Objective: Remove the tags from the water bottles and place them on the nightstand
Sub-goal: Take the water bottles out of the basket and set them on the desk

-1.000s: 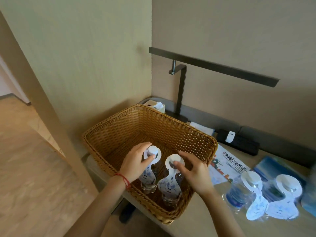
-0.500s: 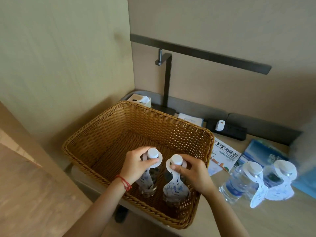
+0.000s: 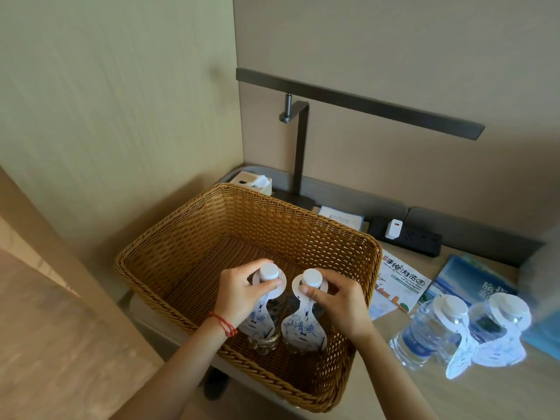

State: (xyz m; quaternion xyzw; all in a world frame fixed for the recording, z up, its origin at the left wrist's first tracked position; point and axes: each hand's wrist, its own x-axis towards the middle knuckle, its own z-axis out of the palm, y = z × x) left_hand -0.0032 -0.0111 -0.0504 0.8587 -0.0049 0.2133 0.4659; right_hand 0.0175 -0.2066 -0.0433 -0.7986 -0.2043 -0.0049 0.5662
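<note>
Two clear water bottles stand upright in a wicker basket (image 3: 212, 225) on the nightstand (image 3: 500, 395). Each carries a white paper tag with blue print hung round its neck. My left hand (image 3: 239, 295) pinches the ring of the left bottle's tag (image 3: 260, 321) just under the white cap (image 3: 269, 271). My right hand (image 3: 336, 301) pinches the ring of the right bottle's tag (image 3: 303, 327) below its cap (image 3: 312, 277). Two more bottles (image 3: 424, 331) (image 3: 500, 316) with the same tags stand on the nightstand at the right.
A dark desk lamp (image 3: 300, 147) rises behind the basket. A tissue box (image 3: 253, 183), a small card (image 3: 341, 219), a black power strip (image 3: 406, 236) with a white charger, and brochures (image 3: 397, 283) (image 3: 466, 277) lie along the back. Walls close the left and rear.
The camera has swung left and down a little, so the scene sits further right. Both hands stay at the bottle necks, and the fingers have closed on the tag rings.
</note>
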